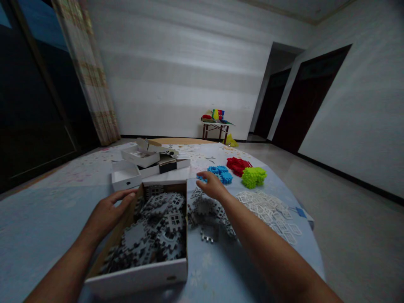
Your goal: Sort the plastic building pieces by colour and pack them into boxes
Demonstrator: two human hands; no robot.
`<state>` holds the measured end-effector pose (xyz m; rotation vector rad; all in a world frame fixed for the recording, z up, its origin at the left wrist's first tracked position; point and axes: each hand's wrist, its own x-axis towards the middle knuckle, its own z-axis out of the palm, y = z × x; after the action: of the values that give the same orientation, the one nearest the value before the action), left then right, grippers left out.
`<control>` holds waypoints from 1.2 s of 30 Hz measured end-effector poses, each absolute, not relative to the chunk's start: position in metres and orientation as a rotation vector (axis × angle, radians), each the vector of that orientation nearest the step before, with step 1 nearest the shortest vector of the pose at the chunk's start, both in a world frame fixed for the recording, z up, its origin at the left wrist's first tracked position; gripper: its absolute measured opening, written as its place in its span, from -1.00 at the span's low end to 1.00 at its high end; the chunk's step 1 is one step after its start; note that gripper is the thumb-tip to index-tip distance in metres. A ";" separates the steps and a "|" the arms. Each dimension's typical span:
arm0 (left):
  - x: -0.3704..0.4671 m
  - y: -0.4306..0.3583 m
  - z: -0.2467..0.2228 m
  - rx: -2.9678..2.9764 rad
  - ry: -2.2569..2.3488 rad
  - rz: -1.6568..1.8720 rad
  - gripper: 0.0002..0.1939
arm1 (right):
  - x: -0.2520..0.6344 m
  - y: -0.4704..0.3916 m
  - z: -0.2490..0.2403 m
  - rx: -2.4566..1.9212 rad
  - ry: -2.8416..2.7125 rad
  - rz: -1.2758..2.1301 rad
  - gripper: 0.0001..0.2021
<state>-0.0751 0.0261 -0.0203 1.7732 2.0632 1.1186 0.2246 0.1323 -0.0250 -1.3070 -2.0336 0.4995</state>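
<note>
A white box (135, 280) filled with grey toothed plastic pieces (154, 227) stands on the table in front of me. My left hand (109, 212) rests at the box's left edge, fingers apart and holding nothing. Over the table to the right of the box, my right hand (211, 184) is empty, thumb and fingers spread. Just below it lies a loose heap of grey pieces (203, 207) beside the box. Blue pieces (222, 174) sit just beyond my right hand, with part of them behind its fingers.
Red pieces (237, 165), green pieces (253, 176) and flat white outline shapes (268, 208) lie to the right. Several open white boxes (126, 174) are stacked at the back left. A small side table (217, 124) stands by the wall.
</note>
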 end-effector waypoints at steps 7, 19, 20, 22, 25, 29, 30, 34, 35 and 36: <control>-0.077 0.027 -0.022 1.793 2.009 1.110 -0.44 | 0.218 0.133 -0.060 -1.532 -2.389 0.302 -0.52; -0.076 0.025 -0.022 1.777 2.029 1.074 -0.47 | 0.235 0.119 -0.054 -1.428 -2.598 0.377 -0.60; -0.076 0.025 -0.022 1.772 2.031 1.066 -0.46 | 0.236 0.118 -0.054 -1.427 -2.587 0.370 -0.55; -0.075 0.025 -0.021 1.750 2.037 1.054 -0.43 | 0.236 0.117 -0.057 -1.456 -2.560 0.350 -0.41; -0.074 0.026 -0.021 1.711 2.043 1.052 -0.40 | 0.235 0.117 -0.061 -1.529 -2.570 0.404 -0.29; -0.072 0.027 -0.020 1.694 2.036 1.060 -0.39 | 0.232 0.113 -0.058 -1.525 -2.589 0.443 -0.43; -0.072 0.027 -0.020 1.691 2.037 1.061 -0.39 | 0.231 0.111 -0.056 -1.514 -2.588 0.433 -0.45; -0.070 0.026 -0.017 1.670 2.039 1.076 -0.39 | 0.228 0.106 -0.053 -1.458 -2.570 0.424 -0.45; -0.070 0.026 -0.017 1.663 2.035 1.073 -0.39 | 0.228 0.106 -0.054 -1.439 -2.558 0.426 -0.45; -0.070 0.025 -0.017 1.659 2.031 1.067 -0.39 | 0.229 0.106 -0.056 -1.423 -2.542 0.426 -0.45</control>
<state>-0.0696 0.0252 -0.0172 1.6589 2.0308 1.0671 0.2288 0.1060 -0.0556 -1.4228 -2.5419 0.4259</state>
